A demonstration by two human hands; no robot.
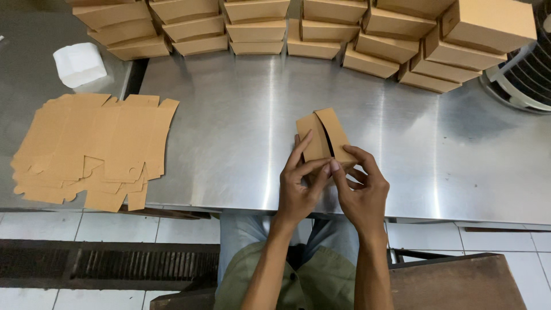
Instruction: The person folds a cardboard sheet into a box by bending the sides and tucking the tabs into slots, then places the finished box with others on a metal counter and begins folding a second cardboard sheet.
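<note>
A partly folded brown cardboard box blank (323,135) stands over the steel table (241,126), its panels bent upward with a dark gap between them. My left hand (298,186) grips its near left edge, index finger stretched up along the panel. My right hand (361,189) pinches the near right edge, thumb meeting the left thumb. Both hands hold the same piece near the table's front edge.
A pile of flat brown box blanks (92,146) lies at the left. Stacks of finished brown boxes (321,28) line the back of the table. A white block (79,64) sits back left. A fan grille (525,74) is at the right edge.
</note>
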